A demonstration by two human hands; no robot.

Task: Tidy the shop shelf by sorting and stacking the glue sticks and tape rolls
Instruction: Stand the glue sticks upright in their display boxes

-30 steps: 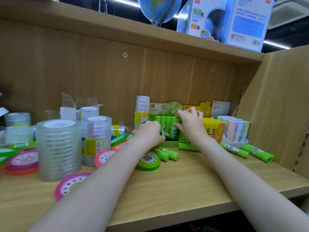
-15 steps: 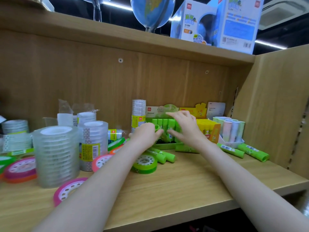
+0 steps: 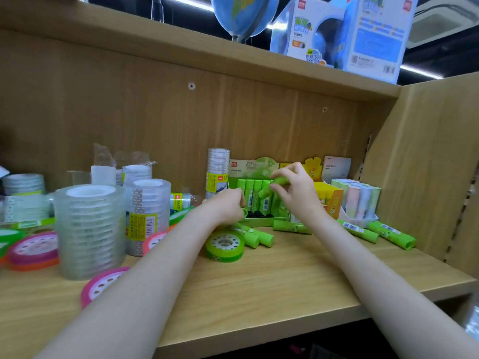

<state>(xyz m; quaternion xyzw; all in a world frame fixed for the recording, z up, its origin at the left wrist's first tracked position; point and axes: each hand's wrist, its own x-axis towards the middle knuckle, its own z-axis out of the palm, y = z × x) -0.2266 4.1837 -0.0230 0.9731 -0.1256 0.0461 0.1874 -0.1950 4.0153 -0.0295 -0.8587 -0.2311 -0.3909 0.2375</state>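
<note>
My right hand (image 3: 298, 193) now has a grip on one green glue stick (image 3: 270, 187), pinched between thumb and fingertips and tilted, lifted just above the row in the green display box (image 3: 281, 221); half a second ago those fingers were only pressing along the tops of the sticks standing there, so I read this as one stick pulled up to be reseated or turned the right way. My left hand (image 3: 228, 206) is curled at the box's left front corner with something small and green at its fingers; I cannot tell whether it grasps that or just steadies the box. Further out, loose glue sticks (image 3: 259, 235) lie flat on the shelf (image 3: 285, 281) in front of the box, with more loose sticks (image 3: 391, 234) lying to the right. A green tape roll (image 3: 225, 246) rests just beside them, clear tape stacks (image 3: 89, 231) stand to the left. I judge the box is partly filled and the sorting has plenty left.
</note>
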